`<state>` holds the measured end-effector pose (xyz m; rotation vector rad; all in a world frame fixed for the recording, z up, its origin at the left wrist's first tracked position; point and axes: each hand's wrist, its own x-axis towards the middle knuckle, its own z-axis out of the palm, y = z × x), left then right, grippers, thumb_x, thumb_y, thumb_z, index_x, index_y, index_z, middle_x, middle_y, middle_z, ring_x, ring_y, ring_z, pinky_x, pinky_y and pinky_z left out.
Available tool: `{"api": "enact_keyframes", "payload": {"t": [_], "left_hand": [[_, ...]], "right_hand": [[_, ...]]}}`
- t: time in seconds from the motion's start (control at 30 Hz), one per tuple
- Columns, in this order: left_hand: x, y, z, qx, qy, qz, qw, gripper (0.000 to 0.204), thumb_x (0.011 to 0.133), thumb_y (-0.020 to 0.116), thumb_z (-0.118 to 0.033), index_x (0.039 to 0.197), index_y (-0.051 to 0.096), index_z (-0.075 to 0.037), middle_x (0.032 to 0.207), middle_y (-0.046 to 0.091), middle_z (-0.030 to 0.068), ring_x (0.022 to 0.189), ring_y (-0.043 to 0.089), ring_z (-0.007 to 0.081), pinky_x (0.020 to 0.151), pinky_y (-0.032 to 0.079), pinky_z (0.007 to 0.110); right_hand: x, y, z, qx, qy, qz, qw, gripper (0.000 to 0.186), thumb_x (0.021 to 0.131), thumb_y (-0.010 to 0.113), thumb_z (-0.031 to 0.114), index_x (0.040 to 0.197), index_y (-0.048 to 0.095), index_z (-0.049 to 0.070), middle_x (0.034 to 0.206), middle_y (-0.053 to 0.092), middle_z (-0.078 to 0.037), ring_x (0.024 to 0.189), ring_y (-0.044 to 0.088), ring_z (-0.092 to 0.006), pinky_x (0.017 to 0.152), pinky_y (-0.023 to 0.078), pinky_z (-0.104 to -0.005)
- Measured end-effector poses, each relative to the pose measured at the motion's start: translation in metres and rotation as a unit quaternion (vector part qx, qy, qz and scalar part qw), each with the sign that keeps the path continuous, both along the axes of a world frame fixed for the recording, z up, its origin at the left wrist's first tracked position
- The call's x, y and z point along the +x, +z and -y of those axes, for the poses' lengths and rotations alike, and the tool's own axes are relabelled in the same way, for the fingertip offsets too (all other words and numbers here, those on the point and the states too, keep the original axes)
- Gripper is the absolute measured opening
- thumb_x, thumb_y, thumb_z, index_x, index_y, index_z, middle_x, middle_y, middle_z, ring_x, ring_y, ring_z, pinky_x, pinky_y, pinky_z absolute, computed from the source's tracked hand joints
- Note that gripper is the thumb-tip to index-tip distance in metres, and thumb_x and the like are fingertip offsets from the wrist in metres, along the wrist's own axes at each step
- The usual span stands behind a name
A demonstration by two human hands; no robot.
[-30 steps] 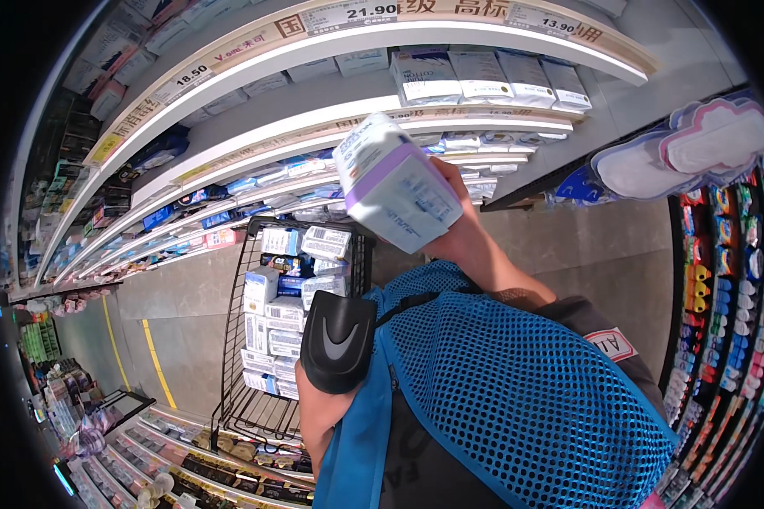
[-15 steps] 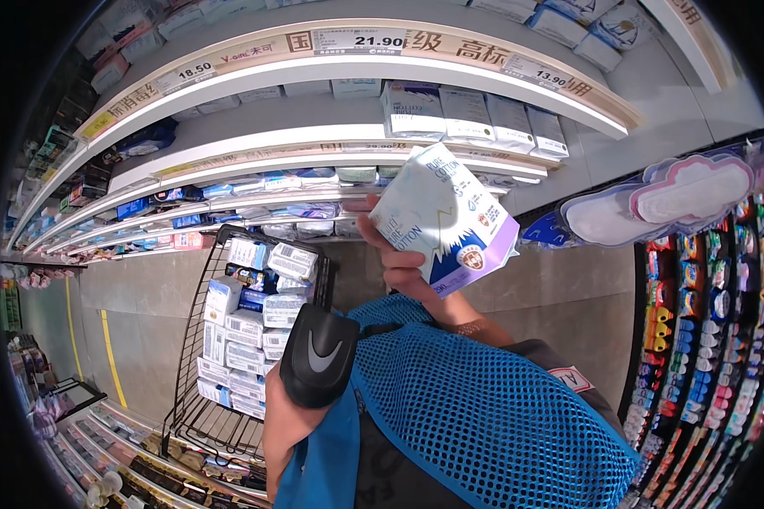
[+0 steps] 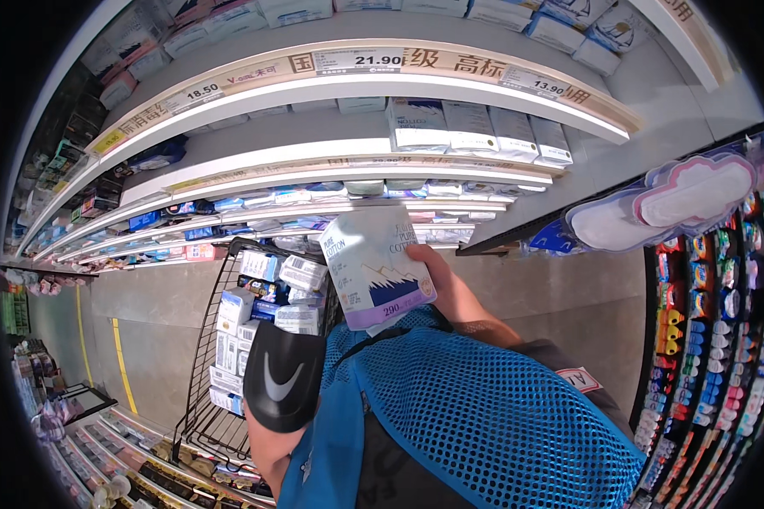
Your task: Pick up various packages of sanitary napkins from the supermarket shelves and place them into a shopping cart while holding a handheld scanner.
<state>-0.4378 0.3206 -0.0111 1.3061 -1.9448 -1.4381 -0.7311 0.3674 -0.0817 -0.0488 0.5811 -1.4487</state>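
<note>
My right hand [image 3: 444, 284] is closed around the right side of a pale, boxy pack of sanitary pads [image 3: 373, 267] with a mountain picture and a purple band. The pack is upright in front of my chest, just right of the cart. My left forearm [image 3: 267, 445] rises from the lower edge beside the cart. A black curved cover [image 3: 284, 377] with a grey mark sits over its upper end, so the left fingers are hidden. Inside the black wire shopping cart [image 3: 197, 373] lie many white and blue packs [image 3: 232, 310], stacked close together.
Shelves [image 3: 255, 93] with packs and price tags span the front. Several similar packs [image 3: 469, 125] stand on one of them. Pad-shaped display boards [image 3: 654, 208] jut out at the right, above racks of colourful goods [image 3: 696, 339]. Yellow lines [image 3: 120, 365] mark the floor at left.
My right hand has brought the pack left and down toward my chest and turned it more upright. Another printed side now shows. The black cover has shifted slightly left and down.
</note>
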Motion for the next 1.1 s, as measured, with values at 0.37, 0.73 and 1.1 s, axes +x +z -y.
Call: {"api": "enact_keyframes", "payload": {"t": [0.37, 0.73, 1.1], "left_hand": [[-0.022, -0.022, 0.025, 0.239, 0.051, -0.239, 0.940, 0.071, 0.066, 0.071, 0.002, 0.130, 0.041, -0.001, 0.124, 0.051, 0.0165, 0.119, 0.047, 0.0332, 0.100, 0.037, 0.051], [-0.014, -0.037, 0.025, 0.277, 0.053, -0.316, 0.906, 0.056, 0.073, 0.066, 0.006, 0.125, 0.046, 0.003, 0.116, 0.055, 0.0162, 0.107, 0.054, 0.0279, 0.085, 0.049, 0.049], [-0.003, -0.024, 0.015, 0.161, -0.030, -0.078, 0.983, 0.040, 0.065, 0.073, 0.002, 0.103, 0.060, 0.005, 0.091, 0.066, 0.0101, 0.081, 0.062, 0.0142, 0.075, 0.050, 0.029]], "right_hand": [[0.032, -0.026, 0.030, -0.026, 0.108, -0.084, 0.990, 0.053, 0.096, 0.038, 0.043, 0.130, 0.041, 0.003, 0.122, 0.053, -0.016, 0.108, 0.055, -0.0226, 0.091, 0.047, -0.0360], [0.042, -0.031, 0.030, -0.028, 0.136, 0.006, 0.990, 0.042, 0.091, 0.047, 0.032, 0.117, 0.051, -0.001, 0.107, 0.061, -0.013, 0.091, 0.064, -0.0192, 0.076, 0.053, -0.0312], [0.022, -0.040, 0.037, -0.027, 0.061, -0.317, 0.946, 0.071, 0.080, 0.065, 0.020, 0.138, 0.027, 0.006, 0.122, 0.050, -0.015, 0.105, 0.055, -0.0226, 0.087, 0.047, -0.0324]]}}
